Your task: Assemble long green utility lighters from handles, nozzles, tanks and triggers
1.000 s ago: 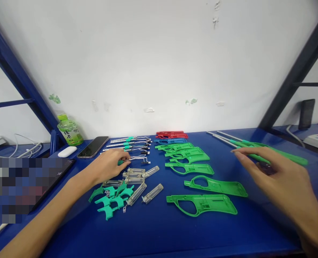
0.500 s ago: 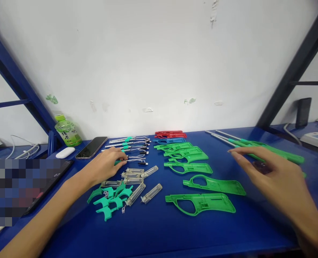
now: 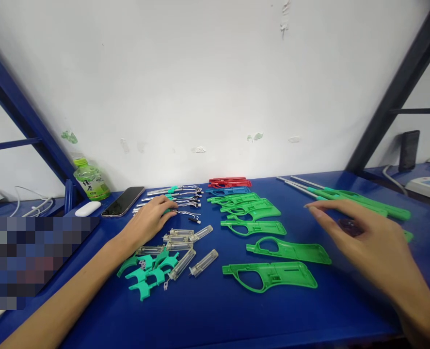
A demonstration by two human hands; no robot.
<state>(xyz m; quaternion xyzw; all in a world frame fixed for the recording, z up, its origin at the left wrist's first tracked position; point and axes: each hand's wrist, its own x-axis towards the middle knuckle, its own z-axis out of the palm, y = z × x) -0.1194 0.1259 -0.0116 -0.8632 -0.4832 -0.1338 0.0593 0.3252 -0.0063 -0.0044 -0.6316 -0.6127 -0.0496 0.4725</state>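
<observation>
My left hand (image 3: 147, 216) is closed, its thumb and fingertips on a wired lighter nozzle (image 3: 188, 214) at the near end of a row. Most of that nozzle is under the hand; white and black wires stick out to the right. More wired nozzles (image 3: 174, 189) lie just beyond. Over the table's right side my right hand (image 3: 373, 242) hovers, thumb and forefinger tips brought together in a loop. Something dark (image 3: 351, 228) shows inside the loop; I cannot make out what it is. Green lighter shell halves (image 3: 287, 276) lie between the hands.
Clear fuel tanks (image 3: 203, 263) and teal triggers (image 3: 156, 276) lie near my left forearm. Red shells (image 3: 229, 182) and blue shells (image 3: 232, 190) lie by the wall. Long-nosed green lighters (image 3: 367, 203) are behind my right hand. A phone (image 3: 123, 201) and a bottle (image 3: 91, 180) stand left.
My left hand has moved slightly right and away from me along the near nozzle, whose wires have shifted a little. The right hand has hardly moved.
</observation>
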